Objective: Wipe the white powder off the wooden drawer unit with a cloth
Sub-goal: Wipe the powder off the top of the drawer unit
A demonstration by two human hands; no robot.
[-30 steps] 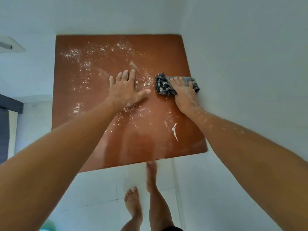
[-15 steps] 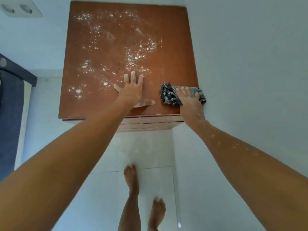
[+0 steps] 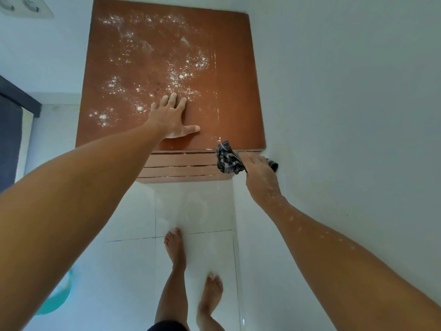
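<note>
The wooden drawer unit (image 3: 229, 68) fills the corner, its right side against the white wall (image 3: 346, 91), and its brown top is the big story: white powder (image 3: 181, 75) lies scattered across the left and middle, thickest in clumps near the centre, while the strip along the right edge looks largely clean apart from a thin pale line. Below the front lip, the drawer fronts (image 3: 181, 167) show a few white specks too. The person stands barefoot on the white tiled floor (image 3: 133, 211), leaning in with both arms out. The left hand (image 3: 170, 120) lies flat on the top with fingers spread and thumb out to the side, just short of the powder, a brace for balance, I'd say. The right hand (image 3: 259, 168) is at the front right corner, closed around a bunched dark checked cloth (image 3: 228, 160), which hangs just over the edge against the top drawer front, presumably carrying powder off the lip. Flecks of powder dust that forearm. Plenty is left to wipe.
</note>
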